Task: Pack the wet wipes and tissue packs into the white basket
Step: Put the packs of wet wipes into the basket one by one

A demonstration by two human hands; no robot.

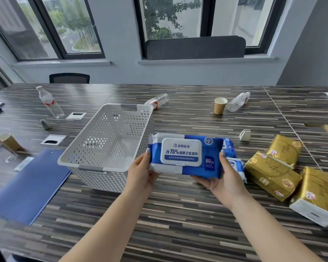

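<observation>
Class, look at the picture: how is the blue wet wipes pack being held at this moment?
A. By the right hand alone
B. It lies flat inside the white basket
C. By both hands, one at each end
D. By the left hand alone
C: the left hand takes one end of the wet wipes pack and the right hand the other, beside the white basket, which holds nothing.

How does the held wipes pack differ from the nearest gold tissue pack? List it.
The wet wipes pack is blue and white with a flip lid; the gold tissue pack has none. The wipes pack is held above the table by the left hand and right hand; the tissue pack lies on the table. Both are outside the white basket.
</observation>
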